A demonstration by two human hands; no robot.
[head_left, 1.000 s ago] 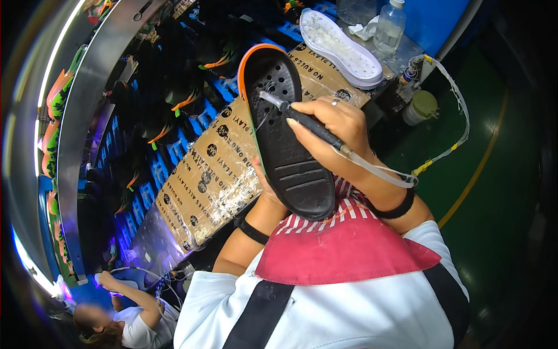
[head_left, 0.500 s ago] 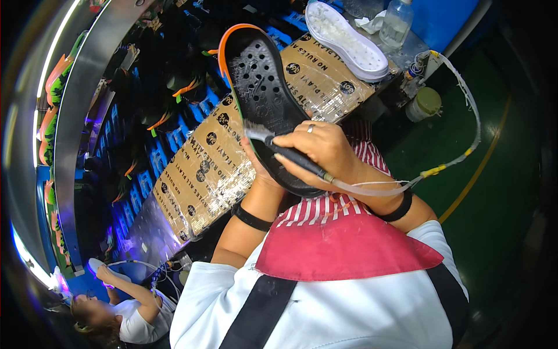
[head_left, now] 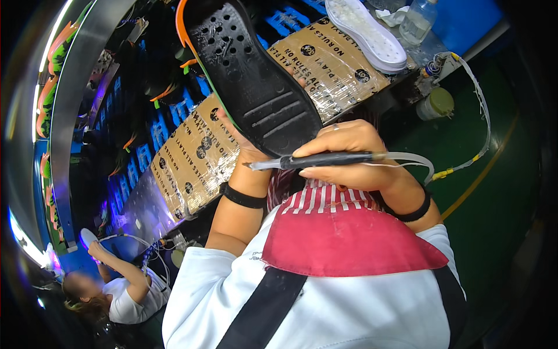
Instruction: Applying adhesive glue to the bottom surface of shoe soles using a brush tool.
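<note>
A black shoe sole (head_left: 264,96) with an orange and green edge is tilted up in front of me, its inner face showing round holes, ridges and wet-looking shine. My left hand (head_left: 244,141) grips it from underneath, thumb at the left edge and fingertips past the right edge. My right hand (head_left: 354,145) is closed around the dark handle of a glue brush (head_left: 334,160) fed by a clear tube (head_left: 410,157). Its bristles point left, just below the sole's heel end and apart from the sole's inner face.
Taped brown cardboard (head_left: 203,145) covers the bench. On it lies a white sole (head_left: 369,38), with a clear bottle (head_left: 418,23) behind. A lidded jar (head_left: 436,104) stands at the right. Orange-green shoe parts line a conveyor (head_left: 67,145) at left; a co-worker (head_left: 125,291) sits lower left.
The brush has come off the sole's inner face and moved down toward me, below the heel. The sole has shifted up and left, uncovering the ridges in its heel area.
</note>
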